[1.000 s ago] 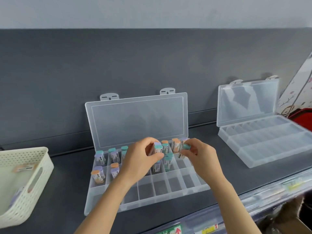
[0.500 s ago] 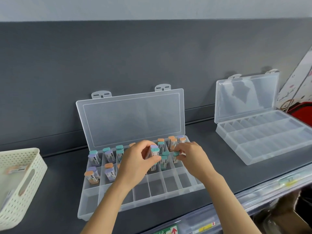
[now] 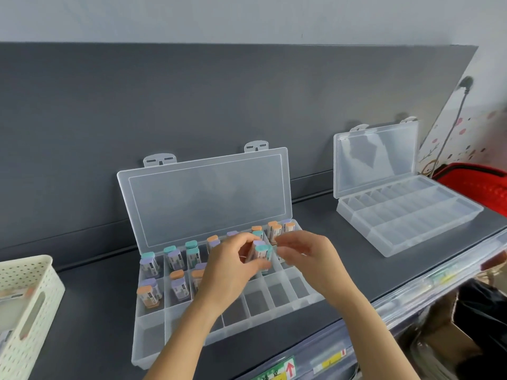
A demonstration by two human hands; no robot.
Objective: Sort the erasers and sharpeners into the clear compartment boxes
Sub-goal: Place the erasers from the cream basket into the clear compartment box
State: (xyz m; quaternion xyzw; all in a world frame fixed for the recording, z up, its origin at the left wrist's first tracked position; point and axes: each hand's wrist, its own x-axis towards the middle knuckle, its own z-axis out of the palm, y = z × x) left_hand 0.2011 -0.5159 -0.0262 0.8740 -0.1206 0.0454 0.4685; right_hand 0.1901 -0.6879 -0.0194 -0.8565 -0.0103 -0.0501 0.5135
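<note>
Head camera is looking down at a dark grey shelf (image 3: 82,325), where a clear compartment box (image 3: 149,349) is lying with its lid (image 3: 205,198) standing open against the grey back panel. Above the middle of this box the left hand (image 3: 227,272) is curling its thumb and fingers around two erasers (image 3: 262,255), one topped purple and one topped teal. It is holding them upright just over the middle row of compartments. The right hand (image 3: 310,259) is hovering just beside them on the right, with its fingers bending towards the erasers. Its fingertips are blurring, so I cannot tell whether they are pinching anything or only touching. Sorted erasers (image 3: 149,264) with teal, purple and orange tops are standing upright along the back row of compartments, from the left end to the right end. More of them are standing in the leftmost compartments of the middle row, partly hiding behind the left hand. A second compartment box (image 3: 406,218) is sitting well apart to the right on the same shelf, with its own lid also standing raised. A cream perforated basket (image 3: 30,311) is sitting at the left edge of the shelf, with a few packaged items lying inside, too cut off to identify. A red basket (image 3: 477,187) is showing behind the second box at the right edge. A clear label strip (image 3: 329,360) is running along the shelf's front edge, carrying small coloured tags.
</note>
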